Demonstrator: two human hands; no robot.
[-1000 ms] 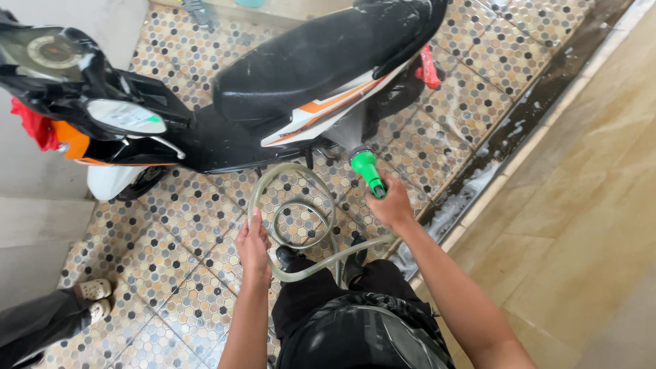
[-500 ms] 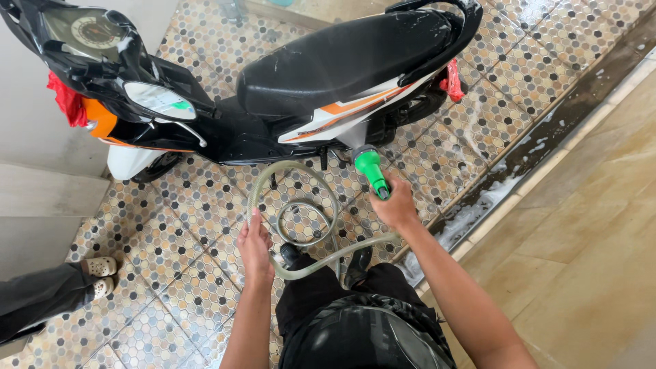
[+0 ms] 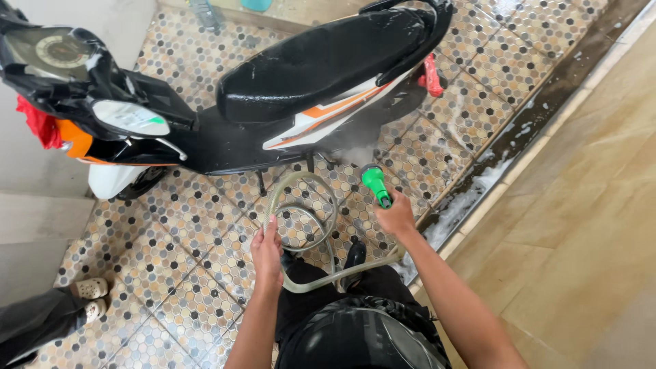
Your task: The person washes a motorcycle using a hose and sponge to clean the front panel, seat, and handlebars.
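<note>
Green spray nozzle [image 3: 375, 182], centre frame in the head view, is gripped by the closed right hand [image 3: 396, 217] and aimed at the scooter [image 3: 321, 68] across the upper frame. Left hand [image 3: 266, 251], lower centre, is curled around the clear looped hose [image 3: 328, 205] above the mosaic tile floor [image 3: 198, 225].

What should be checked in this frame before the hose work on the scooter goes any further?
1. Right hand grips the green spray nozzle: ok.
2. Left hand holds the clear hose: ok.
3. Nozzle points at the scooter; spray mist shows at its lower side: ok.
4. Hose free of kinks: cannot tell; it loops on the tiled floor.
5. Footing: not ok; tiles are wet, with foam by the drain channel.
6. Bystander's feet apart from the spray: ok.
</note>
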